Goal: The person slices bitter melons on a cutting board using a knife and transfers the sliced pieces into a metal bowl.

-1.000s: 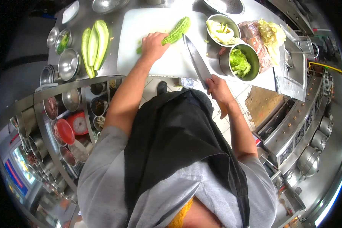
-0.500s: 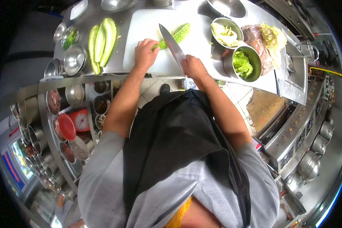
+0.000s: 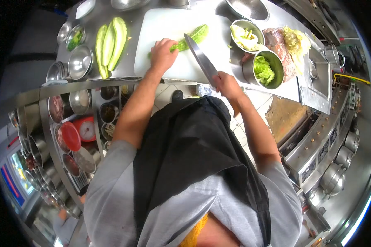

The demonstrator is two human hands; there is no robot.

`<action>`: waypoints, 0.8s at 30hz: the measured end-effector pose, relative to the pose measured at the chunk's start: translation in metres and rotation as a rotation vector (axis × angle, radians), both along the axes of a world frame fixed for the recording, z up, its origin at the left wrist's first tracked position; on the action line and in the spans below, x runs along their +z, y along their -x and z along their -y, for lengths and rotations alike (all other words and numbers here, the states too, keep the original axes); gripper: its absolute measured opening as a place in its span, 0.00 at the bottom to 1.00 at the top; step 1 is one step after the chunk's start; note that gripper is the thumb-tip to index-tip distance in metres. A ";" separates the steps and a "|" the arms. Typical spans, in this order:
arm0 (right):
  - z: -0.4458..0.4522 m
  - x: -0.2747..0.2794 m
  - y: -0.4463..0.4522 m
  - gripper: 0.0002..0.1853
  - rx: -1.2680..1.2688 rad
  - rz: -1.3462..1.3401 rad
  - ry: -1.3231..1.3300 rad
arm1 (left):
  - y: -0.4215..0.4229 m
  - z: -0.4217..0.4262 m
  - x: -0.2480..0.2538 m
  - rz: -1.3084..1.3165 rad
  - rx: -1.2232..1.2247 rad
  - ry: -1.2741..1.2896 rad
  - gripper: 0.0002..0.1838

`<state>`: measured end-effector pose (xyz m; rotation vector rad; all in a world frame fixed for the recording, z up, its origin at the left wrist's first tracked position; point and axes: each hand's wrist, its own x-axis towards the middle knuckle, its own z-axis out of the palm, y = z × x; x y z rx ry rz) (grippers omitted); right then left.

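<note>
Left hand palm-down, gripping elongated bumpy green gourd; right hand clasps long steel-bladed knife, tip angled forward-left.

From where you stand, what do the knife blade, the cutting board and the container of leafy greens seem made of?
Knife blade: metal, probably steel, judging by its smooth grey sheen. Cutting board: likely plastic, smooth white with no wood grain showing. Container of leafy greens: metal, perhaps stainless steel, given its shiny grey walls.

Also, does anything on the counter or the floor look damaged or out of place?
The brown patch at the right looks odd: its left edge is ragged against the white floor tiles. I cannot tell what it is.
</note>
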<state>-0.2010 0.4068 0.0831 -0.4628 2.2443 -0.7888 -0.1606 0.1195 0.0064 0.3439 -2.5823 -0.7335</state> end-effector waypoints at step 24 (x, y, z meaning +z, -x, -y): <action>0.024 -0.022 0.033 0.18 0.146 -0.077 -0.072 | 0.010 -0.019 0.007 0.131 0.046 0.072 0.15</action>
